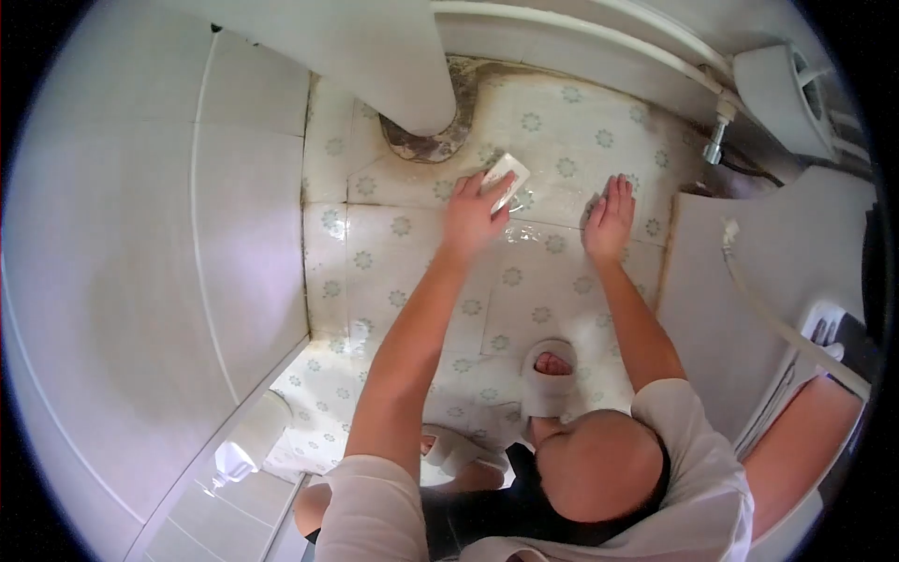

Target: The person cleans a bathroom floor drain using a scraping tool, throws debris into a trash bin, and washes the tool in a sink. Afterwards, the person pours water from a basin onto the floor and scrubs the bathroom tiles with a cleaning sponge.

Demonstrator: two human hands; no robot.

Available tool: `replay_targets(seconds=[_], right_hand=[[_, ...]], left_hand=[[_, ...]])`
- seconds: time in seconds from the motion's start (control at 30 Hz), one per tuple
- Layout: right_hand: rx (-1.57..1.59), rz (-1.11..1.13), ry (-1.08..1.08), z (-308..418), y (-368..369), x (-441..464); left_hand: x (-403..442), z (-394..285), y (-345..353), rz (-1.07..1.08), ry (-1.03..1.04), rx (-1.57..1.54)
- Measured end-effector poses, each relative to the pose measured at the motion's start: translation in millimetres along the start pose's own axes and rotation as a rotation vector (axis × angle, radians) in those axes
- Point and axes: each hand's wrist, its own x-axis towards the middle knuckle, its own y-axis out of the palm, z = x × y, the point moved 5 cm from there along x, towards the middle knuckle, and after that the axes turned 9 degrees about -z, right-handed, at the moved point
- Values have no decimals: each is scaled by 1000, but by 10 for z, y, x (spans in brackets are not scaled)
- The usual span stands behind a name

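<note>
My left hand [475, 214] is closed around a white rectangular block [511, 167] that looks like a scrubbing sponge. It presses the block against the wet, patterned tile floor [512, 277], just in front of the wide white pipe [393, 70]. Some of the block is hidden under my fingers. Over to the right, my right hand [611, 222] lies flat on the same floor, fingers stretched out, holding nothing. Wet, shiny spots show on the tiles between the two hands.
A dark, stained ring [426, 146] surrounds the pipe's foot. White pipes with a metal valve [716, 140] run along the far wall. A pale panel and a hose [749, 286] stand at right; a tiled wall [140, 234] is at left. My slippered foot [549, 379] is near.
</note>
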Motion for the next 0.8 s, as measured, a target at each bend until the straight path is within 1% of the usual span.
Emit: replay_targets(seconds=[0.1,0.2,0.3,0.4,0.43,0.53,0.6,0.67,0.7,0.8], right_hand=[[24,21,5,-55,-4,3],[5,23,5,-74,25,8],[3,-6,9,-44,1,25],[21,-44,4,-65,53,5],[21,-43,0,-76,59,12],[17,-43,-5,-81,52,4],[14,-43,-7,-56,30,13],[7,-55,-11,-21,18,35],[3,-58,-16,-25,25,16],[9,-72,-17,-33,44,22]], left_hand=[[32,153,-183,-102,-87,-30],[141,340,-388,-259,-46,101],[118,189,-164,-262,-8,202],[80,-29,88,79,67,-108],[68,-81,61,150,146,-110],[66,167,-281,-118,63,106],[4,559,-581,-339,-128,200],[-13,885,-758,-490,-253,256],[-10,929,-843,-566,-319,284],[136,691,-554,-422,-327,403]])
